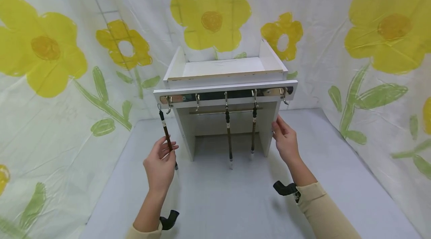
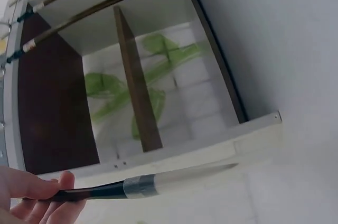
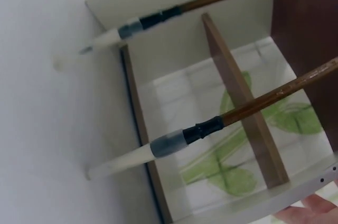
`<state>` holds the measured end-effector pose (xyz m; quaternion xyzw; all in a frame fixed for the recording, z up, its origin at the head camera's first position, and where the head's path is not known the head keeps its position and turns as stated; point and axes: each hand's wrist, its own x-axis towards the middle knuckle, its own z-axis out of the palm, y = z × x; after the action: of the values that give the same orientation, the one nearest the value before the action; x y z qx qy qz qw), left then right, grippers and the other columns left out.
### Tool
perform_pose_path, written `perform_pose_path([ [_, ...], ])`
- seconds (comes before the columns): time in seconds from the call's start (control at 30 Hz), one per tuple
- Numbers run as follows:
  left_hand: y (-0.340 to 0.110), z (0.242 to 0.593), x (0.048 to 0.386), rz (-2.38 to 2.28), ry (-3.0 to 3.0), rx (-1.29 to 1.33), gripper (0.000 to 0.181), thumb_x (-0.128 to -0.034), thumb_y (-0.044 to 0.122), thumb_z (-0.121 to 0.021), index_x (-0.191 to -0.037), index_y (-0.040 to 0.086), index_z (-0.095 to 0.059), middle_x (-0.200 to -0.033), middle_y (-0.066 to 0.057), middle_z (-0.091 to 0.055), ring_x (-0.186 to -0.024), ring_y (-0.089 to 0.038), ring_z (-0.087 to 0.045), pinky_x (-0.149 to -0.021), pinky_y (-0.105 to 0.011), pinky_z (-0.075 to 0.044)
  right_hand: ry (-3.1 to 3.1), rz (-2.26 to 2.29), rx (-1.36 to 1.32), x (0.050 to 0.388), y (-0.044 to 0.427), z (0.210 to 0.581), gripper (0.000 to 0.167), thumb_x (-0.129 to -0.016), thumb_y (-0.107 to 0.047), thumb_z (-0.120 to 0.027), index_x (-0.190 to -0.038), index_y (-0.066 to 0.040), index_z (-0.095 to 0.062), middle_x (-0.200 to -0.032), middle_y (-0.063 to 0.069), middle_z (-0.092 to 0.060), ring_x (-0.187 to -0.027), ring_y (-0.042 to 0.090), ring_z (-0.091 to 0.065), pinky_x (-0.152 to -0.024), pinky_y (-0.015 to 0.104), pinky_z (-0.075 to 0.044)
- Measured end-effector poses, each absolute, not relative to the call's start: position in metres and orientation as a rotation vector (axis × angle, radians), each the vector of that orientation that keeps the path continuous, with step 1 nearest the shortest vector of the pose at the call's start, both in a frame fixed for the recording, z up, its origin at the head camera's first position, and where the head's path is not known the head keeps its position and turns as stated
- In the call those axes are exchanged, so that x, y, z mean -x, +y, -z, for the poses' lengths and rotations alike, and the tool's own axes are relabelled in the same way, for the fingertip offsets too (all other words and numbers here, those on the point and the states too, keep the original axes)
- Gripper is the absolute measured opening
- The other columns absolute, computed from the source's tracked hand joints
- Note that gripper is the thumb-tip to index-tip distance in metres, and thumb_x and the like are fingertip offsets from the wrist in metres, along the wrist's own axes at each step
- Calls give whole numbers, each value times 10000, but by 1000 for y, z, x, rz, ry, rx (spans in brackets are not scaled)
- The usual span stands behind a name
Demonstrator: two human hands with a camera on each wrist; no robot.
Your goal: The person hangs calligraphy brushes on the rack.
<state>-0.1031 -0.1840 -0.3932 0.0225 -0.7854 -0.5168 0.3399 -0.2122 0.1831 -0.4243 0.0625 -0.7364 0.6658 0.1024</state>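
Note:
My left hand (image 1: 161, 164) pinches the brown handle of a calligraphy brush (image 1: 166, 130), its pale bristles (image 2: 195, 177) pointing down. The brush's hanging loop (image 1: 159, 107) is beside and slightly below the leftmost hook (image 1: 169, 103) on a white wooden shelf; a gap shows between them in the head view. On the opposite side, my right hand (image 1: 286, 140) touches the outside of the shelf's right panel (image 1: 271, 130) with its fingertips (image 3: 296, 214). Two more brushes hang from the hook rail (image 1: 210, 97): one at the middle hook (image 1: 229, 134), another to its right (image 1: 254, 130).
The shelf has an upper tray (image 1: 223, 67) and an open lower space with a crossbar (image 1: 215, 112). Other hooks (image 1: 197, 101) on the rail carry nothing. It stands on a pale table (image 1: 222, 201) before a flower-printed curtain (image 1: 316, 25).

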Motion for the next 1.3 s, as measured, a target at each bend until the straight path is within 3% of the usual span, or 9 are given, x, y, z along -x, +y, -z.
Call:
perform_pose_path([
  [0.43, -149, 403, 98, 1088, -2159, 211, 400, -835, -178, -675, -1198, -9, -664, -988, -143, -758, -882, -257, -762, -787, -384, -608, -2163, -1971, -185, 212, 183, 424, 561, -1055, -365, -516, -1574, -218, -365, -1623, 7, -364, -1461, 277, -401, -1068, 454, -445],
  [1.3, -140, 400, 105, 1138, -2259, 138, 446, -835, -176, -671, -1238, 12, -653, -1004, -147, -755, -862, -251, -766, -760, -369, -620, -2179, -1982, -153, 214, 185, 425, 552, -1057, -355, -513, -1575, -236, -364, -1621, -4, -368, -1463, 267, -402, -1073, 451, -444],
])
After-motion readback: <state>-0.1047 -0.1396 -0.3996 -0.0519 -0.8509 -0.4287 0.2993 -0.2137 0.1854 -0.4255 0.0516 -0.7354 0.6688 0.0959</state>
